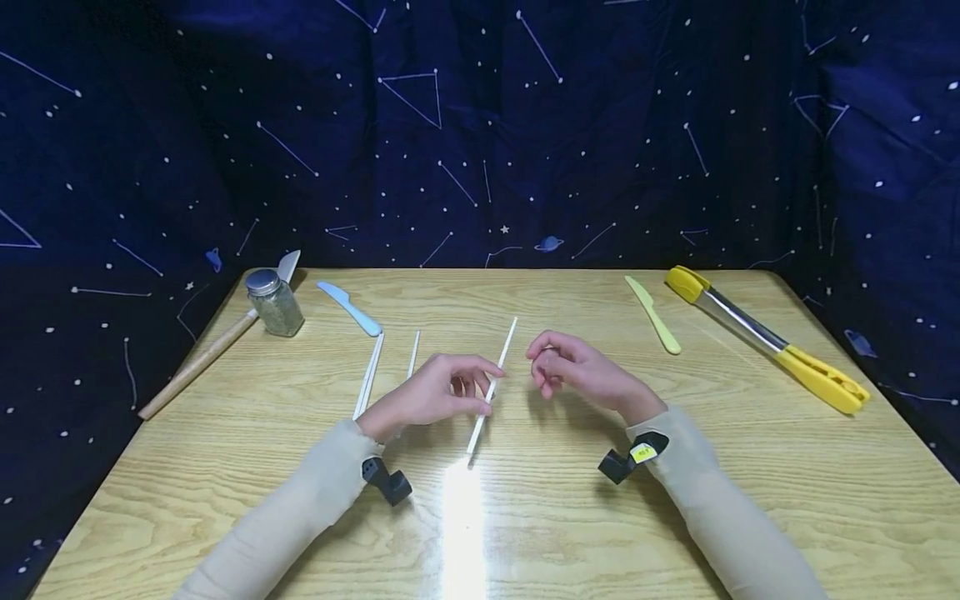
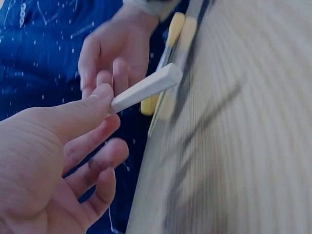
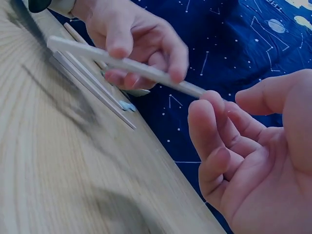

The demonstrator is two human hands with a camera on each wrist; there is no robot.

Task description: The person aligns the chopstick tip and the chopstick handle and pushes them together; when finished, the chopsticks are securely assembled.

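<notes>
A white chopstick [image 1: 477, 429] slants over the middle of the table, pinched between the thumb and fingers of my left hand [image 1: 442, 390]. In the left wrist view its square, blunt end [image 2: 171, 75] points toward the camera side, above its shadow on the wood. My right hand [image 1: 573, 371] hovers just to the right, fingers loosely curled with nothing in them. From the right wrist, the chopstick's far end [image 3: 187, 88] overlaps the right fingertips. Another white chopstick [image 1: 414, 354] lies partly hidden behind my left hand, and a pair of chopsticks [image 1: 367, 377] lies left of it.
At the left, a glass jar [image 1: 279, 310] with a metal lid stands by a wooden-handled spatula [image 1: 202, 360]. A blue knife [image 1: 351, 310] lies beyond the chopsticks. On the right are a light green knife [image 1: 654, 317] and yellow tongs [image 1: 817, 377]. A dark star-patterned cloth [image 1: 480, 167] hangs behind the table.
</notes>
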